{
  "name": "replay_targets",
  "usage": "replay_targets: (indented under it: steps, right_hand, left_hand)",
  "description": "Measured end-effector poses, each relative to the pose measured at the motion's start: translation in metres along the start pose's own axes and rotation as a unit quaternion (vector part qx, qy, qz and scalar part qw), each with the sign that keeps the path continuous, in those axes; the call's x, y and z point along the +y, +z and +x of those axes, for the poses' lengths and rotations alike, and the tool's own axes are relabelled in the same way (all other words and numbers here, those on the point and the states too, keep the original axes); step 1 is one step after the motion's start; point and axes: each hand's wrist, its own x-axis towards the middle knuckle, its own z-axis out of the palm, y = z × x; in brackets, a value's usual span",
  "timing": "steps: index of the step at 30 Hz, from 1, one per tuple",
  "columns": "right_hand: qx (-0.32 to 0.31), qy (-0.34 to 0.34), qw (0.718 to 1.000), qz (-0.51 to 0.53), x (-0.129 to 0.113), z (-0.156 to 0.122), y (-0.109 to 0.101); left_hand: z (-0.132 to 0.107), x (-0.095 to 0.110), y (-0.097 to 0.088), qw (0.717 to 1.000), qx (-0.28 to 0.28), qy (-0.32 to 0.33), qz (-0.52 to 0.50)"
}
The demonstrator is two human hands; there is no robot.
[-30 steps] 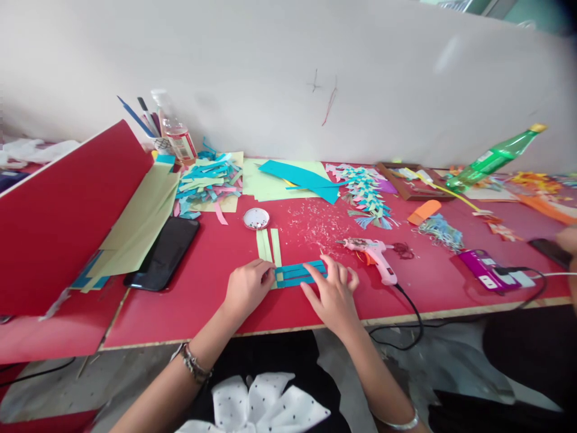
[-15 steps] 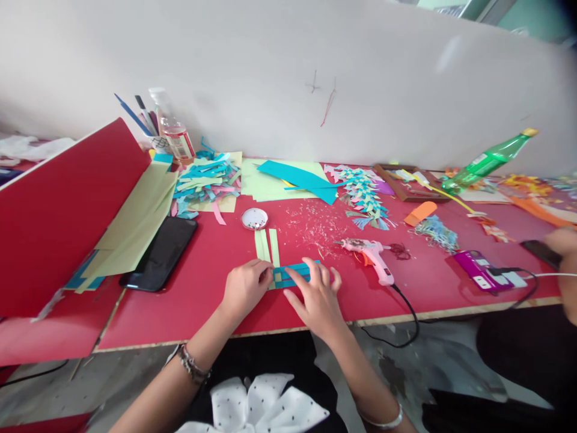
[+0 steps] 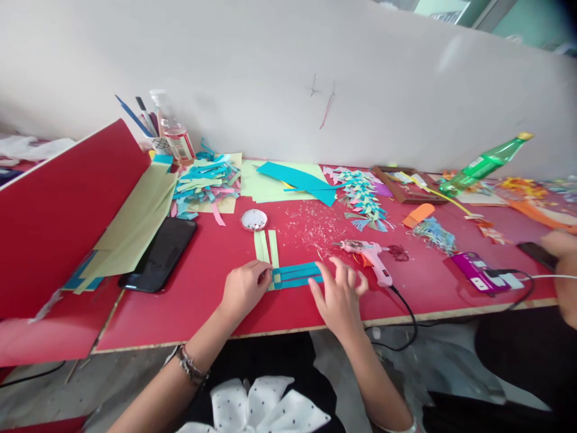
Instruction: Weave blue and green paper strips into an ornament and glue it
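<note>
Blue paper strips lie crosswise over pale green paper strips on the red table, interlaced at their left end. My left hand is closed on that crossing, its fingertips pinching the paper strips; part of the weave is hidden under it. Over the right ends of the blue strips is my right hand, its fingers spread, with thumb and forefinger close to the strips; I cannot tell whether they touch. A small round dish with tiny beads stands at the far ends of the green strips.
A pink glue gun lies right of my right hand, its cord running off the edge. A phone and a paper strip pile are at left. Farther right are a purple power strip, a tilted green bottle and another person's hand.
My right hand has slid right along the blue strips, uncovering more of them. My left hand has stayed at the crossing.
</note>
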Motion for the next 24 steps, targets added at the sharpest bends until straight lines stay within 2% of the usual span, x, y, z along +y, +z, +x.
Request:
replay_targets:
  steps: [4,6,9,15,21,24]
  right_hand:
    - [-0.058,-0.089,0.993,0.054,-0.019,-0.001,-0.002]
    - [-0.076,-0.109,0.989,0.062,-0.024,-0.001,-0.002]
    - [-0.073,-0.089,0.992,0.054,-0.021,0.000,-0.001]
    - [-0.037,-0.027,0.999,0.029,0.001,0.000,0.002]
    - [-0.011,-0.008,1.000,0.004,0.013,0.000,0.003]
    - [0.023,0.002,1.000,0.008,0.016,0.000,0.001]
  left_hand:
    - [-0.001,0.001,-0.001,1.000,-0.002,0.004,-0.008]
    - [-0.001,0.001,-0.002,1.000,-0.002,0.004,-0.011]
    - [-0.001,0.000,-0.002,1.000,-0.002,0.006,-0.015]
    - [0.000,-0.002,-0.002,1.000,-0.003,0.004,-0.007]
    - [-0.002,-0.002,0.000,1.000,-0.006,0.004,-0.010]
    - [-0.002,-0.004,-0.003,0.999,-0.013,0.013,-0.033]
